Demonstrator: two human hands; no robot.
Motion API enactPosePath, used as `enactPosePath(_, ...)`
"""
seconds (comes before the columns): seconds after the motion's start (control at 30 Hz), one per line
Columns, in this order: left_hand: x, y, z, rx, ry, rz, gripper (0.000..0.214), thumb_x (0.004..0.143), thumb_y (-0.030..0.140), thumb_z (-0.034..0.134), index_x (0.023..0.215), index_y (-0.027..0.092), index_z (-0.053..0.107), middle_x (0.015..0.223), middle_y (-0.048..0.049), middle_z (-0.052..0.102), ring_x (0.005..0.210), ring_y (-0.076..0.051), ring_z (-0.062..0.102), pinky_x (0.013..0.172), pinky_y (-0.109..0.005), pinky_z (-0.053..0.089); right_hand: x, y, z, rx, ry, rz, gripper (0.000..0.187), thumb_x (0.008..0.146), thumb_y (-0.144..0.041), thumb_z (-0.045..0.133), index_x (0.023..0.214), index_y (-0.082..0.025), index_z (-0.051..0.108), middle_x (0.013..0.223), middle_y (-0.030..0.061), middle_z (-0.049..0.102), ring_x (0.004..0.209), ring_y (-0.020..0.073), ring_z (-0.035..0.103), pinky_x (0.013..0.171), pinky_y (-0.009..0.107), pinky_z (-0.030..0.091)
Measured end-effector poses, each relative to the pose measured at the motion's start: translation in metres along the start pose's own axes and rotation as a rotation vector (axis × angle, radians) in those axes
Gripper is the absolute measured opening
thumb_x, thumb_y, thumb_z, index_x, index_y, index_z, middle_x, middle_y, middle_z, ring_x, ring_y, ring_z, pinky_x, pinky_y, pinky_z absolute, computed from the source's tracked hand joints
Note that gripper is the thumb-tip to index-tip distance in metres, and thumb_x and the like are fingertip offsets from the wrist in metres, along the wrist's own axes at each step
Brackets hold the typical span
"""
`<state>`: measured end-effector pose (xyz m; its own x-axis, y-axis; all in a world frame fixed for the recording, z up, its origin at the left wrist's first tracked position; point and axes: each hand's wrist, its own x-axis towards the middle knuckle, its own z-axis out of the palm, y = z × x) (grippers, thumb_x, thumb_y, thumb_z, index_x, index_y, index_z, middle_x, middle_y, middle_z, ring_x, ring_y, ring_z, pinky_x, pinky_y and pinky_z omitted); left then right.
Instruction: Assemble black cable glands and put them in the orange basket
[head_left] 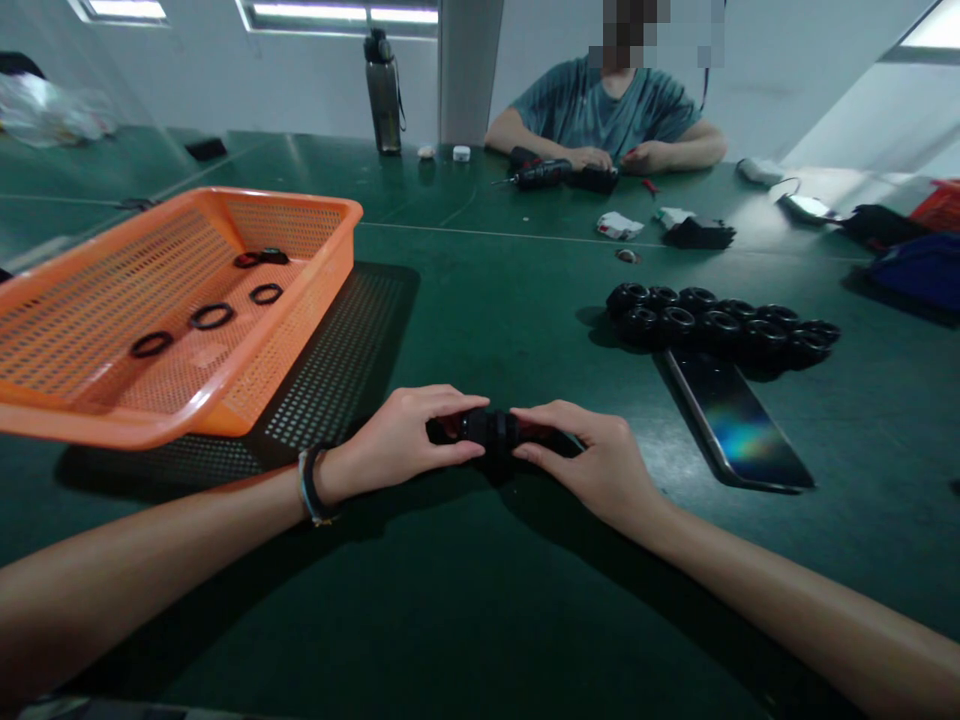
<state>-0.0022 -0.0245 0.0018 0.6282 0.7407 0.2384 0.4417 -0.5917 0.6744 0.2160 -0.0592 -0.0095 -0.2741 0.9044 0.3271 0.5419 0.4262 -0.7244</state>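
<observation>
Between my two hands, low over the green table, is a black cable gland (491,429) lying sideways. My left hand (412,435) pinches its left end with thumb and fingertips. On the other end, the thumb and fingers of my right hand (592,450) are closed. Fingers cover parts of the gland, so its ends are partly hidden. To the right stands a close group of similar black cable glands (720,325), round holes facing up. Several black rings (211,316) lie inside the orange basket (281,375) at my left.
A phone (739,420) lies right of my right hand, touching or close to the gland group. Across the table (480,320) sits a person in a teal shirt (577,105), hands near a power drill (540,173). A dark bottle (384,100) stands at the back.
</observation>
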Motion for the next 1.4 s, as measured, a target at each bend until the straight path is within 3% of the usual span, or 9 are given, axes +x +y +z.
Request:
enactPosePath(0.17, 0.0004, -0.0007, 0.0005, -0.007, 0.005, 0.005, 0.035, 0.076, 0.029, 0.069, 0.108, 0.014, 0.066, 0.094, -0.0064, 0.070, 0.080, -0.016, 0.065, 0.073, -0.025, 0.051, -0.0006, 0.0005, -0.0005, 0.004, -0.002, -0.027, 0.025, 0.075, -0.020, 0.066, 0.099, -0.026, 0.070, 0.093, 0.0032, 0.074, 0.085, 0.0207, 0.068, 0.077, 0.038, 0.056)
enactPosePath(0.8, 0.0058, 0.0039, -0.0042, -0.047, -0.075, -0.018, 0.031, 0.078, 0.026, 0.066, 0.106, 0.012, 0.065, 0.093, -0.0057, 0.069, 0.081, -0.015, 0.063, 0.072, -0.024, 0.047, -0.0016, -0.0015, -0.0021, -0.018, -0.004, -0.004, 0.022, 0.074, -0.018, 0.068, 0.096, -0.019, 0.067, 0.083, 0.0023, 0.071, 0.072, 0.0161, 0.066, 0.067, 0.029, 0.056)
enactPosePath(1.4, 0.0061, 0.0034, -0.0047, -0.070, -0.082, -0.035, 0.031, 0.079, 0.026, 0.065, 0.107, 0.012, 0.065, 0.093, -0.0055, 0.068, 0.079, -0.015, 0.062, 0.070, -0.024, 0.047, -0.0014, 0.0005, -0.0011, -0.020, -0.021, 0.002, 0.021, 0.078, -0.023, 0.066, 0.099, -0.022, 0.067, 0.086, 0.0017, 0.073, 0.074, 0.0167, 0.068, 0.068, 0.030, 0.057)
